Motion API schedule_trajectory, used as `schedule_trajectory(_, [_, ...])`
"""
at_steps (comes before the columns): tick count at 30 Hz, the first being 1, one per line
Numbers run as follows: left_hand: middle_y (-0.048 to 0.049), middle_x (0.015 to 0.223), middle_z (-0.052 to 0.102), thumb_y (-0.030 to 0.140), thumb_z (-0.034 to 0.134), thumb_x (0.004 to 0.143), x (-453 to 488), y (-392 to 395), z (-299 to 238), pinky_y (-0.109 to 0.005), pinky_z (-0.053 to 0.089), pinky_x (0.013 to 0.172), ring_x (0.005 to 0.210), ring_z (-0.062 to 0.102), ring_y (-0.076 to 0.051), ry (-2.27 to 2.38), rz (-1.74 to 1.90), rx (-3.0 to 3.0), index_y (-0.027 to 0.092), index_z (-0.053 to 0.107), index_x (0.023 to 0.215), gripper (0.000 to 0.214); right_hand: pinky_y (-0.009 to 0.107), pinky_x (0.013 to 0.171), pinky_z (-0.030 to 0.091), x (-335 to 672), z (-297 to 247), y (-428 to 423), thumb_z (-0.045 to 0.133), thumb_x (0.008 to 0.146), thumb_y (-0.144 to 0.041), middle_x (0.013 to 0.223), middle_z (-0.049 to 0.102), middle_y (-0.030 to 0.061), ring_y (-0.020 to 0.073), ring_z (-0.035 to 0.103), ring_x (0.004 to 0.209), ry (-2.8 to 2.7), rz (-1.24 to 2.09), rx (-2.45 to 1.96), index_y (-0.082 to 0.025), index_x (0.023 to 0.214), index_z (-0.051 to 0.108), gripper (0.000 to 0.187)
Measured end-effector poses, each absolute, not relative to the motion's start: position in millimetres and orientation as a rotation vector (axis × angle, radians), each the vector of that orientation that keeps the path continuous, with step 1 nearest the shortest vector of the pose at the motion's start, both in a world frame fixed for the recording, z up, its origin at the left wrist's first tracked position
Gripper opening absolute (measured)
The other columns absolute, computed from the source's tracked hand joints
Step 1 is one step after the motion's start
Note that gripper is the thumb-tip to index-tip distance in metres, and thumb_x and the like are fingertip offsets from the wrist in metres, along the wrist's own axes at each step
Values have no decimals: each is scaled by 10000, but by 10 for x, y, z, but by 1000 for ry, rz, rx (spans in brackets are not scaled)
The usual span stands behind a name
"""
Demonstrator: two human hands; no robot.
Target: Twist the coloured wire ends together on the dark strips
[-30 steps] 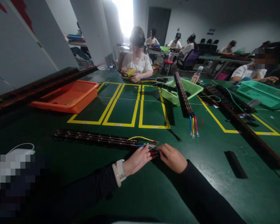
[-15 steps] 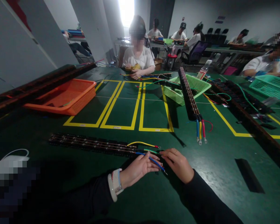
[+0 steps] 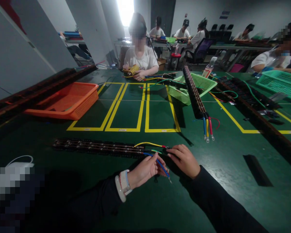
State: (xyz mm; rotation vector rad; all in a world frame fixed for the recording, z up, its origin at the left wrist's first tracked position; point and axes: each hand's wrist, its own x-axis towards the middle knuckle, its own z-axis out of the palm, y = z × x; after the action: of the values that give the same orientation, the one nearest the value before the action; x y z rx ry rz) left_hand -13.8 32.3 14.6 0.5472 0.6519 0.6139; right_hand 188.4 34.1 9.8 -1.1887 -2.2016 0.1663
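A long dark strip with copper-coloured rails (image 3: 98, 147) lies across the table in front of me. Yellow, green and blue wires come from its right end. My left hand (image 3: 147, 170) is closed with the blue wire (image 3: 162, 166) between thumb and fingers, its metal lug pointing down toward me. My right hand (image 3: 184, 160) has curved fingers, the tips slightly apart, close to the red-sleeved end of the yellow wire (image 3: 150, 143). The short green wire (image 3: 156, 151) lies between both hands; its far end is hard to make out.
An orange basket (image 3: 87, 102) stands left, a light green basket (image 3: 180, 97) behind. Another wired strip (image 3: 194, 92) leans on the green basket. A black flat piece (image 3: 257, 170) lies right. Yellow tape (image 3: 122, 130) marks the table. A co-worker (image 3: 140, 58) sits opposite.
My right fingertips have shifted from the green wire up toward the yellow wire's end. My left hand still has the blue wire, its fingers more curled. The co-worker opposite has raised a yellow object.
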Motion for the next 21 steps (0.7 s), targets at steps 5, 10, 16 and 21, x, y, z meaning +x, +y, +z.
schedule_trajectory(5, [-69, 687, 628, 419, 457, 884, -124, 344, 110, -304, 483, 639, 633, 625, -167, 664, 652, 558, 116, 560, 794, 333, 332, 657, 410, 1829, 287, 122, 512, 858, -466, 794, 596, 76, 186, 532, 721, -2361, 148, -954, -139, 979, 607, 362])
schedule_trajectory(10, [-87, 775, 645, 415, 464, 885, -149, 358, 68, -269, 473, 730, 726, 624, -147, 638, 659, 561, 96, 602, 801, 357, 340, 717, 440, 1699, 293, -96, 532, 852, -440, 902, 626, 102, 202, 568, 794, -2464, 137, -949, -127, 1142, 546, 427])
schedule_trajectory(16, [-155, 947, 662, 400, 430, 903, -171, 309, 140, -316, 453, 835, 886, 625, -191, 630, 607, 640, 72, 621, 963, 384, 325, 753, 476, 1714, 269, -80, 438, 899, -149, 896, 640, 90, 186, 586, 802, -2529, 124, -957, -140, 1092, 576, 237])
schedule_trajectory(21, [-158, 820, 683, 481, 409, 887, -172, 229, 182, -326, 495, 719, 735, 659, -198, 693, 441, 849, 79, 608, 856, 450, 333, 738, 482, 1810, 301, 109, 376, 902, -110, 831, 620, 89, 186, 569, 770, -2511, 116, -1009, -118, 1135, 564, 300])
